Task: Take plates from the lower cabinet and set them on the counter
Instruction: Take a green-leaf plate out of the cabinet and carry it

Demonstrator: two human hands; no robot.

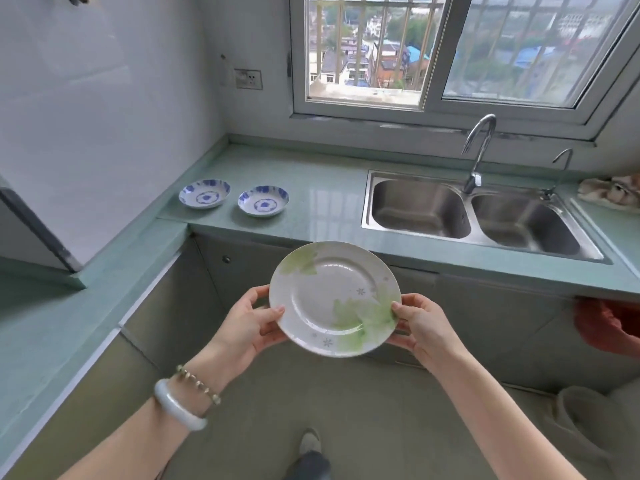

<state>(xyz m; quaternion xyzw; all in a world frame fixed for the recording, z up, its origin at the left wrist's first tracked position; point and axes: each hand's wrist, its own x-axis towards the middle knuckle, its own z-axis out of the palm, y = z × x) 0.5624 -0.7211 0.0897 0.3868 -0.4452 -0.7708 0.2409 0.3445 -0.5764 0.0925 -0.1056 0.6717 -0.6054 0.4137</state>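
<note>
A white plate with green leaf print (334,297) is held level in the air, in front of the counter edge and above the floor. My left hand (247,323) grips its left rim, thumb on top. My right hand (424,327) grips its right rim the same way. Two small blue-and-white dishes (204,193) (263,200) sit side by side on the green counter (322,209), left of the sink. The lower cabinet doors (242,268) below the counter look shut.
A steel double sink (474,213) with a tall faucet (479,150) fills the counter's right part. A cloth (609,194) lies at the far right. A red bag (606,323) hangs under the counter. The counter also runs along the left wall.
</note>
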